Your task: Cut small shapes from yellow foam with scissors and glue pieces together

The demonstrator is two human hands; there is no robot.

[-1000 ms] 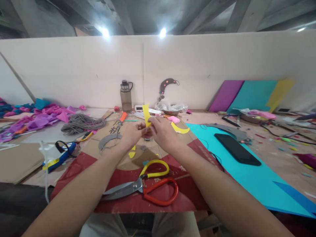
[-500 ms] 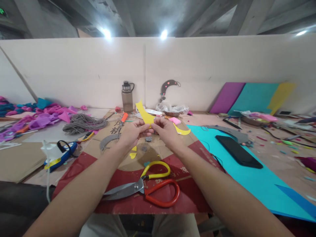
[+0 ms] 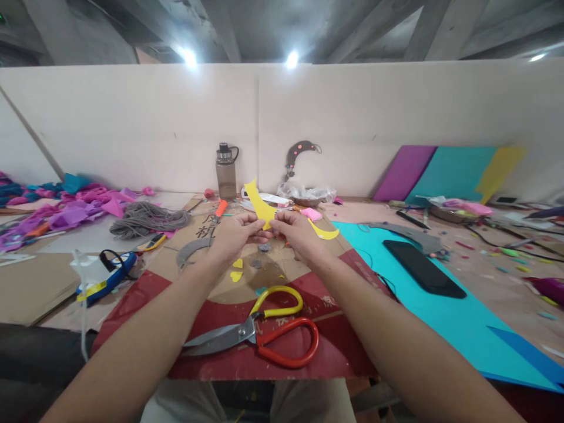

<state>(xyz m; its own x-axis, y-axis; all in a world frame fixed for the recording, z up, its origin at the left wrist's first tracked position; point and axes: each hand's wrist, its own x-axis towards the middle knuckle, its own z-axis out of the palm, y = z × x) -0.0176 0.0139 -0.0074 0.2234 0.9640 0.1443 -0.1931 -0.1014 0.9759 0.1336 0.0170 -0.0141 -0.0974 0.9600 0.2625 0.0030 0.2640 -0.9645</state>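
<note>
Between my two hands is a curved yellow felt-like sheet piece [image 3: 261, 205], raised above the cardboard. My left hand [image 3: 240, 234] pinches its lower edge from the left. From the right, my right hand [image 3: 294, 230] grips the same edge, fingertips close to the left ones. A second yellow crescent [image 3: 325, 231] lies just beyond my right hand. Small yellow heart cutouts [image 3: 237, 276] rest on the cardboard below my hands. Nearer to me lie scissors [image 3: 251, 332] with one yellow and one red handle, blades pointing left.
Under my hands is a red and brown cardboard sheet [image 3: 308, 346]. To the right, a black phone [image 3: 423, 267] lies on turquoise sheet [image 3: 458, 335]. Grey cord [image 3: 147, 218] and a power strip [image 3: 106, 282] are at left. A bottle [image 3: 226, 176] stands by the wall, near a grey decorated crescent [image 3: 299, 154].
The yellow piece has turned slightly in my fingers, its upper tip leaning a little to the right. Both hands keep hold of it. The whole view has shifted a touch.
</note>
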